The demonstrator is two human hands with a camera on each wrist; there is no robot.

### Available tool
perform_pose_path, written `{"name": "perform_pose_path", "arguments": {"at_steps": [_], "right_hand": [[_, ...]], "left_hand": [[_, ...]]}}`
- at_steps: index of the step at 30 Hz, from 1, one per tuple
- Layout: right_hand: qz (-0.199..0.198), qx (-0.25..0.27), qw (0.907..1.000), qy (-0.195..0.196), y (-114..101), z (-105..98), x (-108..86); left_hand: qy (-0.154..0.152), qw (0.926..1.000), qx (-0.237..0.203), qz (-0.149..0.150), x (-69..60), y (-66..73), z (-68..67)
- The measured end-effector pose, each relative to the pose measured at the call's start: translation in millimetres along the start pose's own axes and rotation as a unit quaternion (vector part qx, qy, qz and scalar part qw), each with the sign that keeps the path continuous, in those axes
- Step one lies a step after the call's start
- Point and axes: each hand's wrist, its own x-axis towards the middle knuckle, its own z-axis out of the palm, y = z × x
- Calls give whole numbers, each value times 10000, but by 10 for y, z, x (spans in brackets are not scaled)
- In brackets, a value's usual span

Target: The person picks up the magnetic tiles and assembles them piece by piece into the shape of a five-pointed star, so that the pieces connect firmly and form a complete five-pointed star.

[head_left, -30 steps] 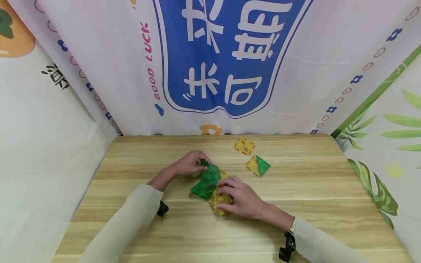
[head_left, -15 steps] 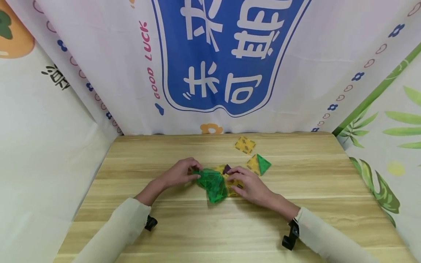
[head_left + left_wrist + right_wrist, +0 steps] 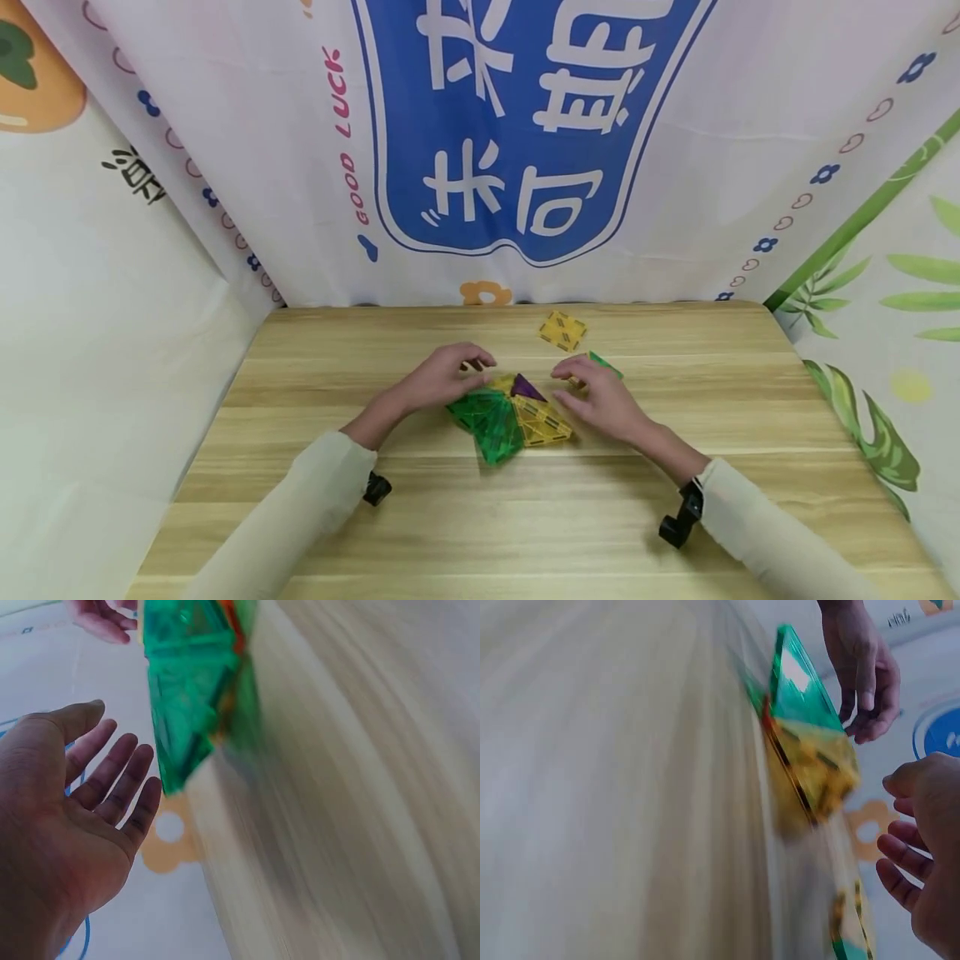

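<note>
A low structure of see-through magnetic tiles stands mid-table. Its green tiles (image 3: 497,425) face left and front, its yellow tiles (image 3: 543,422) face right, and a purple triangle tile (image 3: 528,388) shows at the back. Just behind its left side is my left hand (image 3: 438,379), fingers loosely bent and holding nothing. In the left wrist view that hand's palm and spread fingers appear beside the green tiles (image 3: 187,705). My right hand (image 3: 603,402) hovers right of the structure, apart from it, with relaxed fingers. It partly covers a flat green triangle tile (image 3: 604,364) and its yellow neighbour.
A yellow square tile (image 3: 562,331) lies flat near the back edge of the wooden table (image 3: 360,533). Printed cloth (image 3: 300,167) hangs behind and on both sides. A black wrist camera (image 3: 681,521) sits on the right sleeve; another is on the left.
The tile structure was turned on the table while both hands held it, bringing the purple tile to the back. Both hands have now let go; the right has moved away rightward.
</note>
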Motion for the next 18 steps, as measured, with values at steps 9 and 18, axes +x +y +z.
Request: {"name": "perform_pose_path", "arguments": {"at_steps": [9,18], "right_hand": [[1181,-600,9911,-121,364,-316,-76],[2072,-753,9744,-446,506,-410,-126]], "left_hand": [[-280,9970,-718,-40,421,174,223],[-631,9915,-1080,-369,704,303,447]]}}
